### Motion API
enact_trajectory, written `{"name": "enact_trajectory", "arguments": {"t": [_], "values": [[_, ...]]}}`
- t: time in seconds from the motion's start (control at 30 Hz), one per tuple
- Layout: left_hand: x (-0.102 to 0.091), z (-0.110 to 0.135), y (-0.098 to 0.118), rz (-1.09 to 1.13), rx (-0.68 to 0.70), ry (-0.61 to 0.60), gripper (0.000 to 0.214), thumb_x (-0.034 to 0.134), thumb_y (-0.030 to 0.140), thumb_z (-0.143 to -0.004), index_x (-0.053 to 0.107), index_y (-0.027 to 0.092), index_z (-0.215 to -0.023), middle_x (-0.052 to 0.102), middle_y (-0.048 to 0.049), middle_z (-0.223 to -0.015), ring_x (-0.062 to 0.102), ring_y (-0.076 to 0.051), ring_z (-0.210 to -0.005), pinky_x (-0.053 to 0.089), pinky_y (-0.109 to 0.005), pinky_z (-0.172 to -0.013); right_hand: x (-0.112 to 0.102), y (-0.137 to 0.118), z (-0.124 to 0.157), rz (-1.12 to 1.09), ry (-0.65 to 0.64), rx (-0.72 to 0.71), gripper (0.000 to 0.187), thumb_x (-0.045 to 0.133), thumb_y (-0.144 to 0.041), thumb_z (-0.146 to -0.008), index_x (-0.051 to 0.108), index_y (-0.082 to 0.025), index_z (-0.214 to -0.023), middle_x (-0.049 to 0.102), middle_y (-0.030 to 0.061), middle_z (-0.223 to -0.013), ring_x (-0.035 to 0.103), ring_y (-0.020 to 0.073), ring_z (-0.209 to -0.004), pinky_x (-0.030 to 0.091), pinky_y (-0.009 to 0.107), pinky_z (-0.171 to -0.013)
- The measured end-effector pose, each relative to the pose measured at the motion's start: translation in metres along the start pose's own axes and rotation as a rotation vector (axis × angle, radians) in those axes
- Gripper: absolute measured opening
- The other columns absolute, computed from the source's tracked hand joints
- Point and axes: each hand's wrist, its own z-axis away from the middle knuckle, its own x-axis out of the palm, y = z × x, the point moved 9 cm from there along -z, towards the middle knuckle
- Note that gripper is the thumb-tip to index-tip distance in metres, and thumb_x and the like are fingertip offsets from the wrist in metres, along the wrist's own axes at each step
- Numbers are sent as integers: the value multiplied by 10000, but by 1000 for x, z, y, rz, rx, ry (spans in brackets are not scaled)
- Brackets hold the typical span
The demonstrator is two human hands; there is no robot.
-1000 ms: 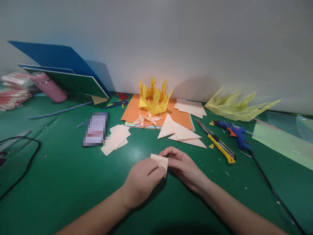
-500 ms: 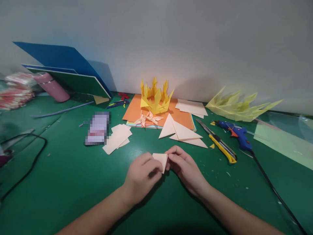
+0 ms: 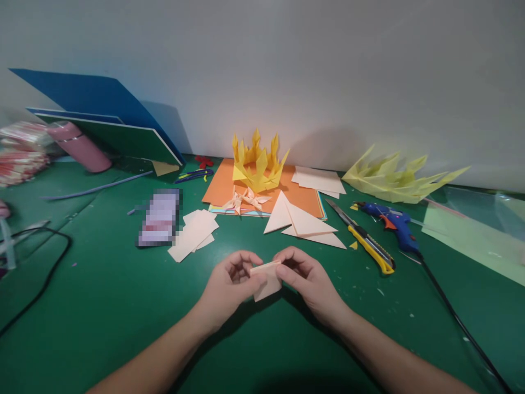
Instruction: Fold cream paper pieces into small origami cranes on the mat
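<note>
Newly turned paper [image 3: 272,282], long axis crosswise, rising rightward, clamped in both hands' [image 3: 226,285] [image 3: 315,281] fingers [image 3: 289,276]

The left hand [image 3: 229,284] and right hand [image 3: 310,276] are bare, as are both forearms [image 3: 164,355].

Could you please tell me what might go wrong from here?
The yellow utility knife lies with its blade bare beside the folded triangles, so reaching there could cut the right hand. The blue glue gun shows a small pink light and may be hot to touch. The small folded paper could crease crookedly if the left hand slips.
</note>
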Motion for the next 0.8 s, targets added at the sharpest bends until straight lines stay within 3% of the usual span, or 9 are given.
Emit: {"name": "enact_trajectory", "arguments": {"t": [0.17,0.47,0.7,0.8], "values": [[-4,-2,-6,-10,-38,5,316,781,289,-530,623,158,-770,539,46,-594,488,-73,-541,391,-187,-519,-2,0,0,19,28,-18,277,694,-436,-699,574,-187,-685,529,-24,-653,459,112,-610,383,225,-583],[-5,-3,-4,-4,-26,16,290,791,294,-497,617,149,-679,542,41,-573,484,-74,-526,382,-192,-511,-7,-3,0,65,88,-69,249,676,-375,-697,536,-185,-618,505,-36,-604,450,104,-569,382,219,-552],[-2,-6,-5,-206,49,-33,278,739,324,-563,620,160,-754,561,25,-614,485,-100,-549,387,-216,-521,-6,-11,0,311,96,-119,229,606,-369,-726,526,-187,-612,514,-26,-572,466,116,-544,387,228,-522],[-1,-4,2,-333,127,-28,202,693,347,-628,621,161,-660,584,-1,-639,499,-122,-599,389,-231,-554,0,-10,1,365,40,-121,222,607,-362,-735,547,-182,-620,542,-12,-578,481,123,-552,390,233,-527]]}}
